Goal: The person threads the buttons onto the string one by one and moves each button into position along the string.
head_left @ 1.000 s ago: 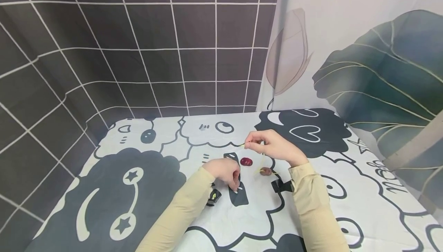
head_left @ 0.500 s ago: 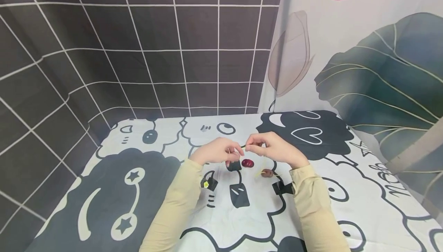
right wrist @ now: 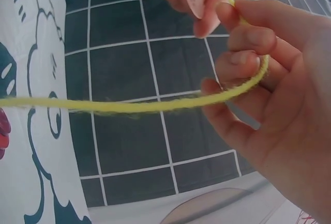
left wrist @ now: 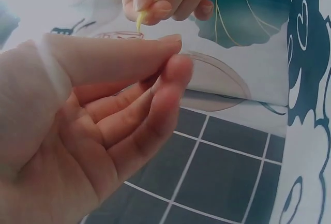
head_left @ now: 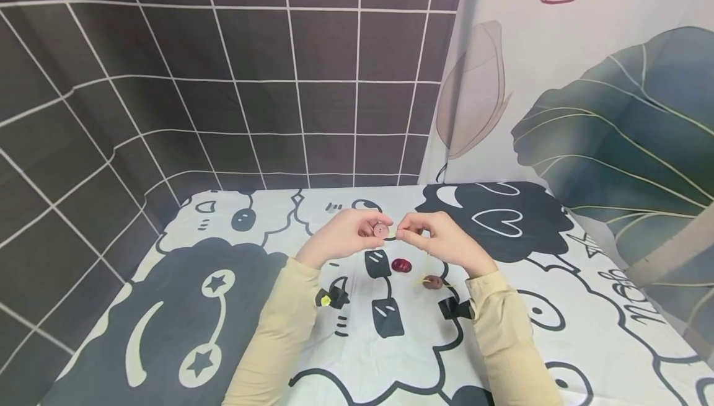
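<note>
In the head view my left hand (head_left: 348, 232) pinches a round pinkish button (head_left: 381, 230) with small holes, its face turned towards me. The button's rim (right wrist: 194, 2) shows edge-on in the right wrist view; in the left wrist view the fingers hide it. Close by on the right, my right hand (head_left: 446, 238) pinches yellow yarn (right wrist: 155, 105) near its end, between thumb and forefinger. A short tip points towards the button, apart from it. On the cloth below lie a glossy dark red button-like piece (head_left: 401, 265) and a brown one (head_left: 432, 282) with yellow yarn at it.
A white cloth with black cartoon prints (head_left: 413, 356) covers the table. Behind stands a dark grid-patterned curtain (head_left: 312, 108), with a leaf-printed one (head_left: 619, 127) to the right. Small dark devices (head_left: 454, 308) sit at the wrists.
My left hand has risen from the cloth towards my right hand and turned, so that the button now shows. The right hand has stayed nearly in place, pinching the yarn.
</note>
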`<state>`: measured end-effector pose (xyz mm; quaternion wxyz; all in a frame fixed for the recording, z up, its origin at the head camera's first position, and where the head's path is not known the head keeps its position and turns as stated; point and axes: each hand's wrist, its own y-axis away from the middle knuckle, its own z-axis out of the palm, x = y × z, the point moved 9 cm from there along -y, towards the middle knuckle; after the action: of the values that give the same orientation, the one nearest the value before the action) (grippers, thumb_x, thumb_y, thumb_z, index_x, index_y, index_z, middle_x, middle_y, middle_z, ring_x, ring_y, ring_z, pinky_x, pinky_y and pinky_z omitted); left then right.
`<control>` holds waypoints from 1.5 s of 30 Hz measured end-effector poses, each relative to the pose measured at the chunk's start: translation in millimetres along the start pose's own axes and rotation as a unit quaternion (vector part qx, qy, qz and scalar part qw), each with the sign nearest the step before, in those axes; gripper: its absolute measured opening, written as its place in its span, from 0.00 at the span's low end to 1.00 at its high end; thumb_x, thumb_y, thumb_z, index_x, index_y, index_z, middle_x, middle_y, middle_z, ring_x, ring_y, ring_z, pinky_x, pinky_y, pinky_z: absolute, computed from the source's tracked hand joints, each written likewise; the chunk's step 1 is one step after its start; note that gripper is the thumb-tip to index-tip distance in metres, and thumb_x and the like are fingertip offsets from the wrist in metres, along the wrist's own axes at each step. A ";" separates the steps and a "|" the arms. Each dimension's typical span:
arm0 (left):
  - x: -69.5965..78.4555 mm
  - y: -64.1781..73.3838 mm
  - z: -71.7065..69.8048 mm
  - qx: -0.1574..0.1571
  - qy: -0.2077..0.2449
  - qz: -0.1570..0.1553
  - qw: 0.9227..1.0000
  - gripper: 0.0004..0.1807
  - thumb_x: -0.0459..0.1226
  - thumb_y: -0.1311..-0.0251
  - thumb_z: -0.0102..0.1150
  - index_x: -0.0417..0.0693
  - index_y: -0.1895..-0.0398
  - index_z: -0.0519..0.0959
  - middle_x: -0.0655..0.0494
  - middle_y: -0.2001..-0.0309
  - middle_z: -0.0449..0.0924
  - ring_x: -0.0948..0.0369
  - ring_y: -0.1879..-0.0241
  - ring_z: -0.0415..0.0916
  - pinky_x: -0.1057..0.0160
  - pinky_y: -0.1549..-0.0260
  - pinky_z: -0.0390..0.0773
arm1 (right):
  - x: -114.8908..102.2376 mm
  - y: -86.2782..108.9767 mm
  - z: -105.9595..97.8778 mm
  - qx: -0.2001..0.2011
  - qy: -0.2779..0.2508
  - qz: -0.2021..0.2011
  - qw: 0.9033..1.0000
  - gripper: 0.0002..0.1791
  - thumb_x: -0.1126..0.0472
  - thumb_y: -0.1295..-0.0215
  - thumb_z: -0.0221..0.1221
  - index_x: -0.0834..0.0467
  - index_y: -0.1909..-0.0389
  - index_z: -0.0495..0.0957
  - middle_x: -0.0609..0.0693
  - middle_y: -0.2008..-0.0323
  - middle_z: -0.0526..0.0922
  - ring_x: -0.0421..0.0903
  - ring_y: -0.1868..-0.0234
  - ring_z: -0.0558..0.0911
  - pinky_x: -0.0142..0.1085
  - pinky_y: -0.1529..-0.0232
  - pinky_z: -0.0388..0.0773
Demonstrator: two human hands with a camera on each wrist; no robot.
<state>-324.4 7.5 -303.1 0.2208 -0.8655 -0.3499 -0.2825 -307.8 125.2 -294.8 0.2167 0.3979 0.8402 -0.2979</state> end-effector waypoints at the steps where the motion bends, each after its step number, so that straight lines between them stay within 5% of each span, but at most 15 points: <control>1: 2.2 0.8 -1.1 0.003 -0.008 0.004 1.000 0.19 0.32 0.42 0.63 0.42 0.47 0.79 0.52 0.67 0.80 0.64 0.68 0.77 0.71 0.63 0.77 | 0.0 0.0 -0.2 0.004 -0.001 0.001 1.000 0.02 0.62 0.36 0.61 0.54 0.68 0.82 0.40 0.81 0.73 0.34 0.74 0.70 0.31 0.68 0.70; 14: 21.8 6.3 -4.0 0.015 -0.044 0.065 0.997 0.14 0.32 0.44 0.64 0.43 0.52 0.81 0.56 0.71 0.79 0.68 0.72 0.72 0.73 0.67 0.75 | -5.4 -3.0 4.2 -0.001 0.010 -0.001 1.000 0.03 0.61 0.36 0.61 0.52 0.69 0.81 0.39 0.81 0.75 0.34 0.75 0.70 0.31 0.70 0.68; 36: 22.7 3.1 -0.3 -0.004 -0.062 0.061 0.996 0.14 0.35 0.44 0.66 0.43 0.54 0.81 0.55 0.68 0.81 0.65 0.69 0.76 0.74 0.69 0.74 | -8.3 -5.6 8.5 -0.009 0.027 -0.024 0.999 0.04 0.63 0.37 0.61 0.52 0.71 0.80 0.39 0.82 0.75 0.32 0.76 0.69 0.29 0.72 0.68; 45: 22.0 2.4 3.2 -0.009 -0.063 0.059 0.996 0.09 0.37 0.44 0.66 0.45 0.60 0.82 0.57 0.72 0.82 0.70 0.73 0.74 0.75 0.69 0.74 | -10.4 -5.2 15.0 -0.029 0.021 -0.022 0.999 0.04 0.65 0.37 0.60 0.54 0.70 0.79 0.45 0.80 0.79 0.32 0.77 0.70 0.28 0.73 0.68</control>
<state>-308.5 18.3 -291.8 0.2063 -0.9028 -0.3087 -0.2170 -303.9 106.8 -297.8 0.2039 0.3790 0.8613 -0.2701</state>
